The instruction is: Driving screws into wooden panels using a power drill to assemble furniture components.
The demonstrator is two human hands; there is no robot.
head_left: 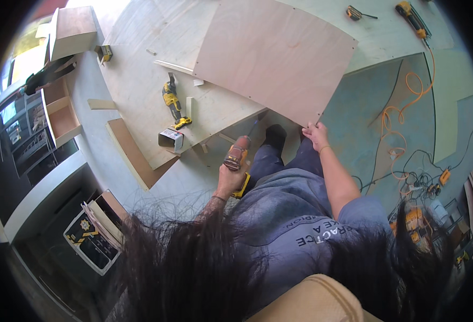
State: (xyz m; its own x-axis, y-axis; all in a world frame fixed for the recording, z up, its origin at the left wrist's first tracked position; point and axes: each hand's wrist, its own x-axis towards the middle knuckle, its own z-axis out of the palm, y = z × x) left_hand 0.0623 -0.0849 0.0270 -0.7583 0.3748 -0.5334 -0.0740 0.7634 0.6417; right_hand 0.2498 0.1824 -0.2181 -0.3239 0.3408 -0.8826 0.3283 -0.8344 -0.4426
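My left hand [231, 180] is wrapped round the grip of a yellow and black cordless drill [237, 155]. Its long thin bit points up toward the table edge, short of the pinkish plywood panel [274, 59]. At the panel's near corner, my right hand [316, 137] has its fingers pinched together against the edge; a small dark speck shows by the fingertips, too small to name. Several small dark screw heads or holes dot the panel's edges. The panel lies askew on a pale plywood worktop [134, 96], with its near corner overhanging toward me.
Left on the worktop are a yellow multi-tool [172, 102], a small open box [170, 140] and wood offcuts [102, 104]. At the far right lie a tape measure [353, 13] and a yellow corded tool [411, 19]. Its orange hose [387, 118] coils down to cables on the floor.
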